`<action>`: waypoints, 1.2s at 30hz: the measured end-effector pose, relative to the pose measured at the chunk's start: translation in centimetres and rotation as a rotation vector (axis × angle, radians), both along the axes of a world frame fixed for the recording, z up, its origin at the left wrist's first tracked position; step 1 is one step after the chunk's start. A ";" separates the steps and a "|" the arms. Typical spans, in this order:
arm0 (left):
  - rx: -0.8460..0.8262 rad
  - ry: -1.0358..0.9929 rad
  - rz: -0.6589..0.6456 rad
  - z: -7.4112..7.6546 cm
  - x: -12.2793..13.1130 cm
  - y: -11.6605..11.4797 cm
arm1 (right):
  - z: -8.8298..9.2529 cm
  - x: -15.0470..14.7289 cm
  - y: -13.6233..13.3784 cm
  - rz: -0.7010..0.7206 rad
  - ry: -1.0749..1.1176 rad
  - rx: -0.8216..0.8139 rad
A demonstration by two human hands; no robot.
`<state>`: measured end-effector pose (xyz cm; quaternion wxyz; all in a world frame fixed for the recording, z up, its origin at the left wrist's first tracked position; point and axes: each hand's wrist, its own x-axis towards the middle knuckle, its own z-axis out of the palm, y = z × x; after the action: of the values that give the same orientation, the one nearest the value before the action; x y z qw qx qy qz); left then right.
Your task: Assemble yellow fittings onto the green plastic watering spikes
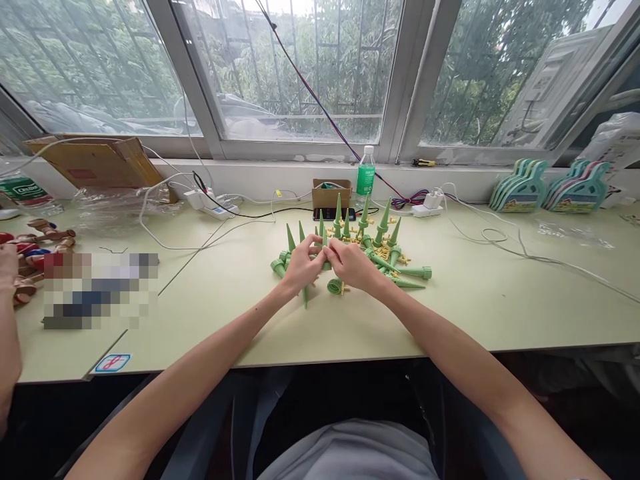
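My left hand [303, 264] is shut on a green plastic plant-watering spike [325, 237], whose tip points up between my hands. Close against it, the fingers of my right hand [350, 262] are pinched together; whatever they grip is hidden. Around both hands lie several more green spikes [384, 223], some standing on their caps and others on their sides. Small yellow valve pieces [384, 252] are scattered in a pile among them, just beyond my right hand. A green cap [335, 287] with its hollow end showing lies on the table below my hands.
Behind the spikes are a phone [325, 214], a small cardboard box [331, 193] and a green-labelled bottle [366, 175]. White cables [520, 253] cross the table. Green plastic racks [520, 187] stand at right. Another person's arm [7, 320] is at left, beside wooden toys [47, 243].
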<state>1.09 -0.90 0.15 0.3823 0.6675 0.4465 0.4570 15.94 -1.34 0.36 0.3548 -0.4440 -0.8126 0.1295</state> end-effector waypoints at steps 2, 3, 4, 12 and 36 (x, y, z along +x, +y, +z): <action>0.011 -0.003 0.008 0.0 0.1 0.0 | 0.0 0.0 0.0 0.004 0.001 0.005; 0.017 -0.006 0.014 0.1 0.1 0.0 | 0.0 0.0 0.0 0.008 0.004 0.004; 0.021 -0.010 0.017 0.1 0.1 0.0 | 0.1 0.0 0.0 0.011 0.010 0.002; 0.020 -0.036 0.020 0.4 0.2 -0.3 | 0.2 0.0 -0.2 0.026 0.052 0.000; 0.058 -0.041 0.033 0.4 0.2 -0.4 | 0.2 0.0 0.0 0.055 0.120 0.027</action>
<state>1.25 -1.26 0.56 0.3643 0.6612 0.4361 0.4897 15.91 -1.38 0.52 0.4050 -0.4081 -0.8035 0.1546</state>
